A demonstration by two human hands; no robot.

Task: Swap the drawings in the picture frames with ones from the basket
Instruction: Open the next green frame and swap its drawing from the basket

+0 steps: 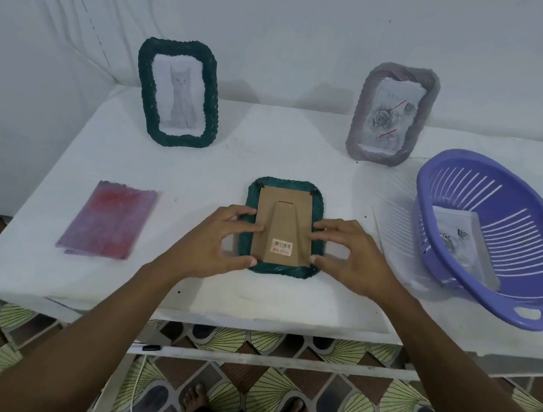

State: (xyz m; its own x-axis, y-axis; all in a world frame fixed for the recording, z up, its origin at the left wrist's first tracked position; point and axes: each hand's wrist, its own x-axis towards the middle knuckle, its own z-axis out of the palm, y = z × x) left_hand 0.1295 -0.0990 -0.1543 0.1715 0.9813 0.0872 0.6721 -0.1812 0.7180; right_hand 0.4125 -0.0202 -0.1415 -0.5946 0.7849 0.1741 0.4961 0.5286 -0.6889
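Left hand (221,237) and right hand (348,252), fingers pressed flat, not pinching, on the cardboard backing (282,228) of a green frame (311,270) lying face down at counter (251,300) centre. Left, a red drawing (109,219); right, the purple basket (507,295) holding a drawing (458,244). Behind stand a cat frame (178,93) and rose frame (392,114).

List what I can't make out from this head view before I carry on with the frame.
- Face-down teal woven frame: its front and any drawing inside are hidden by the brown cardboard backing.
- Purple plastic basket: the drawing sheet inside is too small and blurred to read.
- Red-and-purple sheet on the white table: blurred.
- Left hand and right hand: fingertips cover the backing's side edges.
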